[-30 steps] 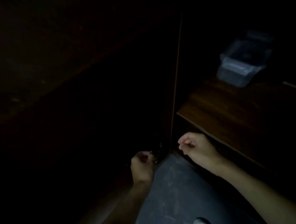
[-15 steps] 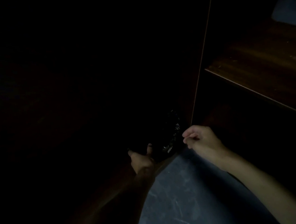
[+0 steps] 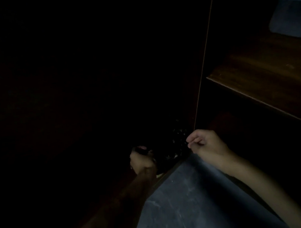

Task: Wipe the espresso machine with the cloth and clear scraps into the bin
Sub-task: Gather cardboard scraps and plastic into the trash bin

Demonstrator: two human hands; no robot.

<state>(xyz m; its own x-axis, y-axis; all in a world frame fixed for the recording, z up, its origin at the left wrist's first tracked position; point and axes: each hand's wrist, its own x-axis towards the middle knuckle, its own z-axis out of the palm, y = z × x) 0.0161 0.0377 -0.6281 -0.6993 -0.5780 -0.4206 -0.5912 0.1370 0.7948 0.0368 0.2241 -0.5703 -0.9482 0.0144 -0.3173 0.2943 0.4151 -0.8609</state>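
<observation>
Sensibly, our left hand gripped the bin bag while our right hand, fingertips pinched together, needed to open squarely above it.

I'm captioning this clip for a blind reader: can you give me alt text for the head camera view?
In a very dark room, a person's left hand and right hand, fingers curled, reach toward a glossy black crumpled thing low in a corner by a grey floor. A wooden shelf with a pale container sits at the right.
</observation>
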